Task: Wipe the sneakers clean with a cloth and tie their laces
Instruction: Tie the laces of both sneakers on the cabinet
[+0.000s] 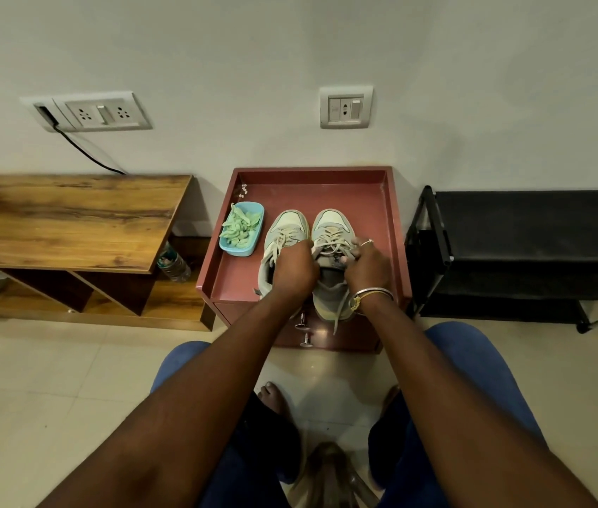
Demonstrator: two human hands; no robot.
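Right fingers (359,247): curled, pinching the laces (332,243) at the outer side of the far-right sneaker (330,221); a ring sits on one finger.
Left fingers (306,251): curled tight on the same laces at their inner side.
Right hand (365,265): over that sneaker's open mouth, bangles on the wrist.
Left hand (295,267): lies across the back of the other sneaker (284,232).
Loose lace end (339,317): hangs over the cabinet's front edge.
Sneakers: side by side, toes to the wall, on the red tray-top cabinet (387,214).
Blue tub (253,247): just beside the left sneaker, on the same top.
In the tub: crumpled green cloth (240,223), nothing touching it.
Either side: wooden bench (70,214), black rack (528,232).
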